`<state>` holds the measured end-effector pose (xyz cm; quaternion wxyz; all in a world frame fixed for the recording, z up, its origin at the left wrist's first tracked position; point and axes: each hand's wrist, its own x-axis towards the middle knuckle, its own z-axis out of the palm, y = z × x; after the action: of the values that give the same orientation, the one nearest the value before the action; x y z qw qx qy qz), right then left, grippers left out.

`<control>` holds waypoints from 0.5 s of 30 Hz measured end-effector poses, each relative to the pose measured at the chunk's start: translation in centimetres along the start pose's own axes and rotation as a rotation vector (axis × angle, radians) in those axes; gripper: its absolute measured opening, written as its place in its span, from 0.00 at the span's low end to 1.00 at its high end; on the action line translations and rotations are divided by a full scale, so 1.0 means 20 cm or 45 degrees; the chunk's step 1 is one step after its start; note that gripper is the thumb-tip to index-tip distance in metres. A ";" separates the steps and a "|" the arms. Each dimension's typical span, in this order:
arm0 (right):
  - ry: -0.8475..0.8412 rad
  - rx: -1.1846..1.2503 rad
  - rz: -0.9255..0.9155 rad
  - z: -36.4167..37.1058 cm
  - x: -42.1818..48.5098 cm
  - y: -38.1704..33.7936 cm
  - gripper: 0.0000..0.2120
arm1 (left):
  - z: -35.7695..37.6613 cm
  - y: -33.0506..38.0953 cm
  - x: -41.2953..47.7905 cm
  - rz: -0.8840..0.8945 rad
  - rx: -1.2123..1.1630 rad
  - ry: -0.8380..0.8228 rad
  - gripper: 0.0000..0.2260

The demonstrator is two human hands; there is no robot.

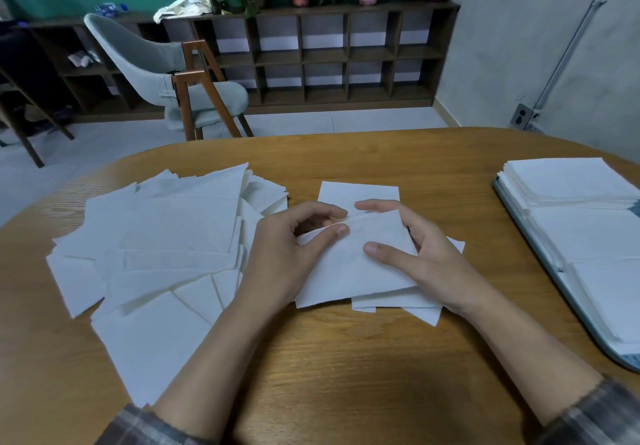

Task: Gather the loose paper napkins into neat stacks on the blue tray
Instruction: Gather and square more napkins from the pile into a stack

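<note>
Grips a small bundle [353,264] of white napkins at mid-table [346,358] with both hands: left hand [294,247] curled round its left edge, right hand [426,254] round its right edge, thumbs pressed on top. Holds several fanned sheets, too overlapped to count; lower corners poke out beneath the right wrist. Just beyond the fingertips, one single napkin [358,191] flat on the wood. Toward the left edge, one sprawling pile [156,254] of loose napkins, far too many and too layered to count. At the right edge, one blue tray [623,359] with three stacks [568,181] in a row, all cut off by the frame. Two plaid cuffs at the bottom corners.
</note>
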<state>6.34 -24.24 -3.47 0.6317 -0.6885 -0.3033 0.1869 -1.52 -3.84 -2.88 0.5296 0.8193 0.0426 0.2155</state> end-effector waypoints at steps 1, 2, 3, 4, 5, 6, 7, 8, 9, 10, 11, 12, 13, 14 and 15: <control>0.007 -0.007 -0.004 0.00 0.00 0.00 0.21 | 0.00 0.00 0.00 -0.002 -0.002 0.007 0.06; 0.020 -0.021 -0.006 0.01 0.00 0.00 0.22 | 0.00 -0.01 0.00 -0.003 -0.001 0.016 0.06; 0.029 -0.034 -0.005 0.01 0.00 0.00 0.23 | 0.00 -0.01 0.00 -0.003 0.004 0.024 0.06; 0.031 -0.037 -0.004 0.01 0.00 0.00 0.23 | 0.01 0.00 0.00 0.002 0.013 0.033 0.06; 0.033 -0.037 -0.007 0.01 0.00 0.01 0.24 | 0.01 -0.01 0.00 0.021 0.037 0.049 0.06; 0.035 -0.029 -0.015 0.01 0.00 0.00 0.25 | 0.02 -0.01 -0.01 0.054 0.084 0.072 0.06; 0.039 -0.009 -0.023 0.00 0.00 0.00 0.26 | 0.02 -0.01 0.00 0.087 0.146 0.097 0.06; 0.043 0.026 -0.024 0.00 0.00 0.00 0.28 | 0.03 -0.02 0.00 0.096 0.189 0.104 0.08; 0.046 0.074 -0.021 -0.01 0.00 -0.01 0.29 | 0.02 -0.02 0.00 0.059 0.189 0.078 0.10; 0.056 0.118 -0.012 -0.01 0.00 -0.01 0.30 | 0.01 -0.01 0.01 -0.018 0.136 0.025 0.11; 0.073 0.148 -0.003 -0.02 0.00 -0.02 0.31 | 0.00 0.00 0.01 -0.108 0.044 -0.037 0.12; 0.099 0.162 0.008 -0.03 0.01 -0.01 0.31 | 0.00 0.00 0.01 -0.175 -0.050 -0.087 0.11; 0.127 0.172 0.022 -0.03 0.01 -0.01 0.31 | 0.00 0.00 0.01 -0.201 -0.107 -0.103 0.09; 0.149 0.186 0.042 -0.03 0.02 -0.01 0.30 | 0.00 0.00 0.01 -0.202 -0.115 -0.086 0.08; 0.155 0.206 0.066 -0.03 0.02 -0.01 0.29 | 0.00 -0.01 0.01 -0.193 -0.094 -0.055 0.07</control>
<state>7.00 -24.47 -3.14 0.6975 -0.6529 -0.2304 0.1850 -1.28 -3.63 -3.04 0.5750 0.7982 0.0851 0.1584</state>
